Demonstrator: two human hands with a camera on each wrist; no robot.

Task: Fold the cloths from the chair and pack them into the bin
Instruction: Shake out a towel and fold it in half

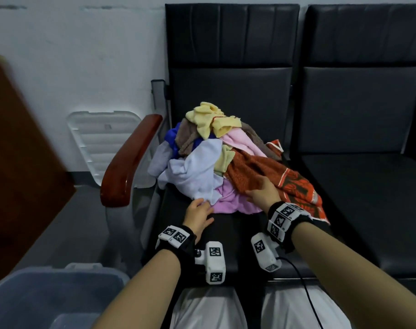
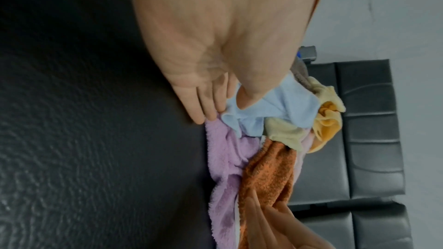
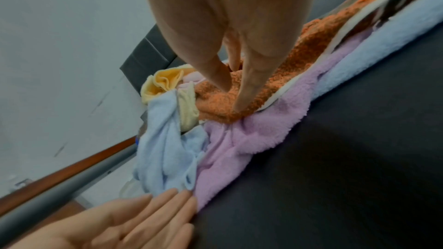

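A pile of cloths (image 1: 214, 150) lies on the black chair seat (image 1: 226, 236). My left hand (image 1: 198, 211) reaches to the pile's front edge. Its straight fingers (image 2: 208, 109) touch the corner of a light blue cloth (image 2: 287, 109) and a purple cloth (image 2: 225, 158). My right hand (image 1: 261, 191) lies on an orange patterned cloth (image 1: 254, 172) with its fingers (image 3: 249, 90) stretched out and pressing into the fabric. Neither hand grips anything. The grey-blue bin (image 1: 48, 298) stands on the floor at the lower left.
A brown armrest (image 1: 128, 162) borders the seat on the left. A white lid (image 1: 105, 138) leans on the wall behind it. A second black chair (image 1: 368, 186) adjoins on the right. Brown wooden furniture (image 1: 17, 150) stands at the far left.
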